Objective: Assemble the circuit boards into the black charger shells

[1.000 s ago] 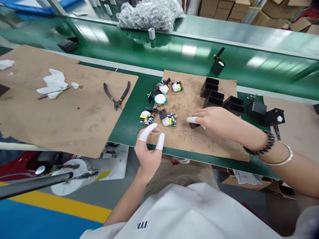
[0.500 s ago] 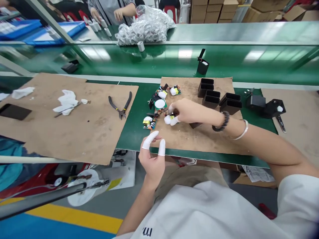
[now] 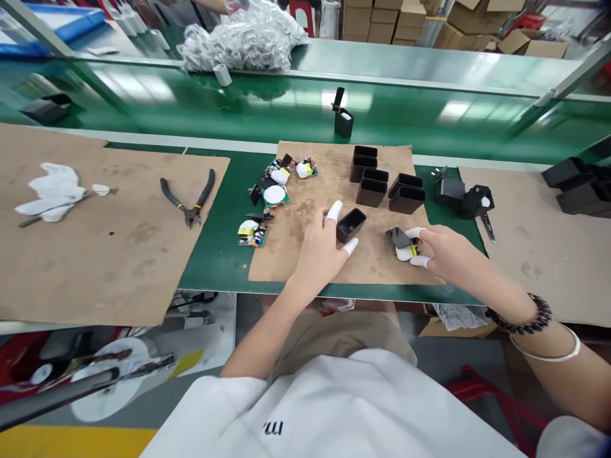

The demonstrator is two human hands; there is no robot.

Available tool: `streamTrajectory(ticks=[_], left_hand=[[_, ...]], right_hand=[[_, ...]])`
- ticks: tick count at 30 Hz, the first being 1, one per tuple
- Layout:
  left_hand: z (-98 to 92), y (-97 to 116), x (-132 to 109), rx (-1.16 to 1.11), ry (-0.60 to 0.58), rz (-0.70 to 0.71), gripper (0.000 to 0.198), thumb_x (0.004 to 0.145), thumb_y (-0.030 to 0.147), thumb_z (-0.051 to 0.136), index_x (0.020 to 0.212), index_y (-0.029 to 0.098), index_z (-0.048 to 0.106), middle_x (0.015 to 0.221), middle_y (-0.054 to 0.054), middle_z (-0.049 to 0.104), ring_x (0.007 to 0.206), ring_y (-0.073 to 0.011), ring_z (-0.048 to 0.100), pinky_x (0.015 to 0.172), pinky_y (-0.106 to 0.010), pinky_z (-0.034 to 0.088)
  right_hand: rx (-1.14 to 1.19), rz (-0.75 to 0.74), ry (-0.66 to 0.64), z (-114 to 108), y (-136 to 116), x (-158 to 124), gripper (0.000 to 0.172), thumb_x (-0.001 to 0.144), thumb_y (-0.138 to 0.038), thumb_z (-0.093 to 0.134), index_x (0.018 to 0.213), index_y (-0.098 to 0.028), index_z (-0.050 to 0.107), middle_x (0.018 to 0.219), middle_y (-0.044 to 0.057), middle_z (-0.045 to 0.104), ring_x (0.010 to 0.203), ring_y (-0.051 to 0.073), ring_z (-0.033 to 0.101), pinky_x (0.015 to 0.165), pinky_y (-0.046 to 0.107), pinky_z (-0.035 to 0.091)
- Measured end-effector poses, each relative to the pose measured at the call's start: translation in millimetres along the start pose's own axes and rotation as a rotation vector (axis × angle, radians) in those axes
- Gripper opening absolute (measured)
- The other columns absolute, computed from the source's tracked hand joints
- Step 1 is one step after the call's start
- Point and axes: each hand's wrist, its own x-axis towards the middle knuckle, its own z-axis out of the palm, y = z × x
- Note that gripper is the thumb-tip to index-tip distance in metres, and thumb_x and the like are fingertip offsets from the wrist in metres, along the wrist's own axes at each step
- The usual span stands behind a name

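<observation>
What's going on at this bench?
A person works at a green bench. Their left hand grips an open black shell over the cardboard mat, while the right hand pinches a small circuit board just beside it. More circuit boards lie to the left, empty shells stand behind, and pliers rest farther left.

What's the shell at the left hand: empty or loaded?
Empty: black shell shows a dark hollow mouth; circuit board is in right hand.

Pliers (image 3: 188,202) on brown mat (image 3: 119,267); white rag (image 3: 50,191) far left; plastic bag (image 3: 243,38) beyond conveyor (image 3: 405,121)
</observation>
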Motion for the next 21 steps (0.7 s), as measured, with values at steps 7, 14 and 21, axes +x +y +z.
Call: streamTrajectory(ticks=[7, 14, 21], left_hand=[[3.8, 5.9, 2.6, -0.184, -0.14, -0.141, 0.106, 0.07, 0.025, 0.09, 0.161, 0.028, 0.036, 0.139, -0.016, 0.057, 0.076, -0.0193, 0.07, 0.082, -0.043, 0.063], [-13.3, -6.0, 19.6, -0.346, -0.34, -0.162, 0.111, 0.067, 0.021, 0.086, 0.165, 0.024, 0.032, 0.126, -0.014, 0.067, 0.076, -0.0177, 0.069, 0.067, -0.032, 0.059], [-1.1, -10.7, 37.9, -0.464, -0.469, -0.087, 0.085, 0.071, 0.016, 0.079, 0.15, 0.032, 0.052, 0.137, -0.008, 0.064, 0.068, -0.0128, 0.06, 0.061, -0.03, 0.054]], right_hand=[[-0.361, -0.022, -0.264, -23.2, -34.3, 23.9, 0.027, 0.072, 0.0, 0.056, 0.09, -0.014, 0.071, 0.092, 0.016, 0.074, 0.081, 0.03, 0.071, 0.062, 0.035, 0.041], [0.548, 0.215, -0.27, -38.0, 4.2, 38.8, 0.021, 0.064, -0.031, 0.087, 0.071, -0.021, 0.071, 0.076, 0.006, 0.074, 0.078, 0.028, 0.071, 0.071, 0.039, 0.053], [1.478, 0.245, 0.242, 12.4, -10.4, 17.3, 0.051, 0.043, -0.035, 0.103, 0.086, -0.026, 0.077, 0.098, 0.002, 0.081, 0.097, 0.027, 0.076, 0.087, 0.042, 0.065]])
